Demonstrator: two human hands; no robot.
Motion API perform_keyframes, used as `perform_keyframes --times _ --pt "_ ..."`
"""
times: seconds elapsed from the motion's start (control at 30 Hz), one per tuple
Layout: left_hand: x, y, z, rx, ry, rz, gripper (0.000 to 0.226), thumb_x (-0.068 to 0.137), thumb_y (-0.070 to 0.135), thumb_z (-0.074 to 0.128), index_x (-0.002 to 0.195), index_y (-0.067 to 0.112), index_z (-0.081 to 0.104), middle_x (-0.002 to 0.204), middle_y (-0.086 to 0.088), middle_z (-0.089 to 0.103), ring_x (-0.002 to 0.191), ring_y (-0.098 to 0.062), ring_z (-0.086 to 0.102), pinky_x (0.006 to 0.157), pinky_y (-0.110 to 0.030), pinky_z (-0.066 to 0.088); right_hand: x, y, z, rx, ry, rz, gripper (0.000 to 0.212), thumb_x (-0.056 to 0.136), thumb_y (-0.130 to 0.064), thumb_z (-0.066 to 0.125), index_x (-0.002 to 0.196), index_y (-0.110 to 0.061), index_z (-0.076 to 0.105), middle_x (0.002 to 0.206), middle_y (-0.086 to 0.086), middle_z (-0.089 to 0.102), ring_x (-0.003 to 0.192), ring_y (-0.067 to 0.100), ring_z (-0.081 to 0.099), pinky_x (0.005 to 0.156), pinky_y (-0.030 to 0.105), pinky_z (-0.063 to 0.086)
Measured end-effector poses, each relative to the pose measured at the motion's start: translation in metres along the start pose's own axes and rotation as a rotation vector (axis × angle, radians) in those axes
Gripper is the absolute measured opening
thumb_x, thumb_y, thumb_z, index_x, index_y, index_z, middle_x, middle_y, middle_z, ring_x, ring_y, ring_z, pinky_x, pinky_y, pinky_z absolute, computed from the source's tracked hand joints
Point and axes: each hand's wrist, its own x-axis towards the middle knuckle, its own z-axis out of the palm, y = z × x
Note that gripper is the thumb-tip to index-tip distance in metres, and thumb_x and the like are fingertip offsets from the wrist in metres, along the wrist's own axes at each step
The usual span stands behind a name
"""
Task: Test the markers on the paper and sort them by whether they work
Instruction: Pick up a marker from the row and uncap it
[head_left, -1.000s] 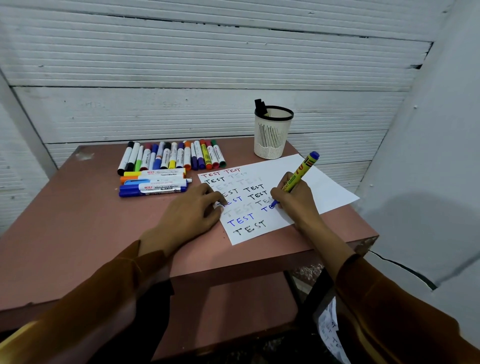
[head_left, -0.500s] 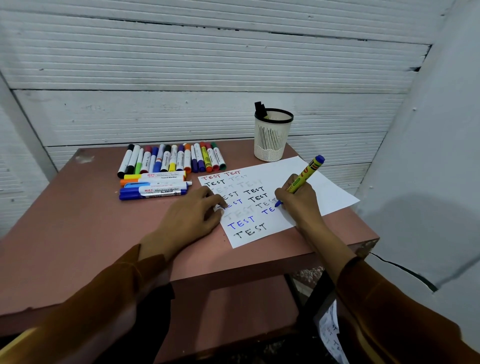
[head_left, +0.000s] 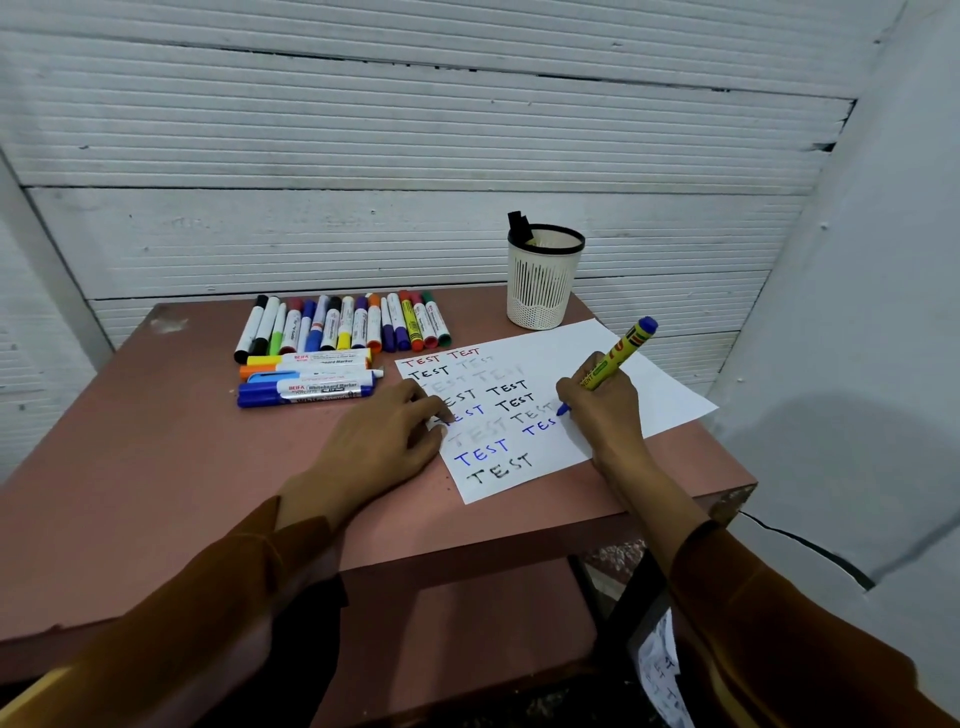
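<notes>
Spare markers (head_left: 337, 332) and a cup (head_left: 543, 283) stand by the table (head_left: 156, 467) far edge. The right hand (head_left: 602, 410) has its grip around a yellow marker (head_left: 615, 358), tip seemingly on the paper (head_left: 649, 395); the left hand (head_left: 384, 441) presses there, fingers flat.

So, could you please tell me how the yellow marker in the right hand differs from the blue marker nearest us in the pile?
The yellow marker is held tilted in the right hand, tip on the paper; the blue marker lies flat on the table, untouched. The yellow marker's blue tip is bare; the blue marker looks capped. Both are thick markers.
</notes>
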Motion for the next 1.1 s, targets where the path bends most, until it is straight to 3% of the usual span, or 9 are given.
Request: perform_keyframes --times 0.27,0.47,0.8,0.97,1.03,1.1 --pt "0.000 0.000 0.001 0.002 -0.003 -0.005 0.025 0.092 0.036 0.050 0.113 0.029 0.061 0.104 0.004 0.051 0.078 -0.007 0.046 0.057 -0.013 0.031 0.001 0.001 0.001 -0.012 0.020 0.017 0.021 0.079 -0.003 0.059 0.068 -0.009 0.041 0.062 0.001 0.045 0.060 0.014 0.045 0.060 0.024 0.037" --pt "0.000 0.000 0.000 -0.013 -0.010 -0.017 0.040 0.084 0.046 0.038 0.110 0.030 0.062 0.101 0.003 0.051 0.079 -0.009 0.049 0.061 -0.023 0.040 0.001 0.001 -0.001 0.008 0.026 0.011 0.023 0.079 -0.003 0.058 0.065 -0.010 0.041 0.061 0.001 0.045 0.058 0.013 0.045 0.058 0.023 0.037" --pt "0.000 0.000 0.001 0.004 -0.005 -0.017 0.043 0.083 0.046 0.033 0.112 0.029 0.059 0.103 0.004 0.052 0.083 -0.009 0.047 0.065 -0.024 0.041 0.002 0.001 0.001 -0.018 0.017 0.028 0.026 0.078 -0.001 0.057 0.064 -0.011 0.037 0.060 0.001 0.041 0.057 0.014 0.040 0.057 0.024 0.035" --pt "-0.002 0.005 -0.003 -0.088 0.114 -0.072 0.031 0.087 0.009 0.041 0.117 0.014 0.047 0.106 -0.001 0.049 0.096 -0.019 0.044 0.077 -0.030 0.028 0.008 0.003 -0.006 0.295 0.034 0.117 0.020 0.081 0.003 0.058 0.070 -0.010 0.047 0.063 0.005 0.051 0.055 0.016 0.049 0.056 0.026 0.041" --pt "-0.003 0.008 -0.004 -0.169 0.163 -0.060 0.037 0.084 -0.005 0.049 0.119 0.009 0.046 0.110 -0.005 0.048 0.095 -0.021 0.048 0.075 -0.033 0.036 0.008 0.000 -0.009 0.422 0.015 0.113 0.016 0.082 0.002 0.064 0.085 -0.007 0.050 0.066 0.008 0.057 0.050 0.012 0.055 0.049 0.021 0.044" --pt "-0.001 0.005 -0.005 -0.254 0.211 -0.057 0.038 0.084 -0.007 0.053 0.119 0.007 0.046 0.126 -0.009 0.043 0.108 -0.015 0.045 0.091 -0.027 0.041 0.009 -0.007 -0.007 0.518 -0.009 0.081 0.029 0.079 0.002 0.068 0.097 -0.006 0.047 0.065 0.006 0.061 0.046 0.007 0.055 0.046 0.018 0.044"
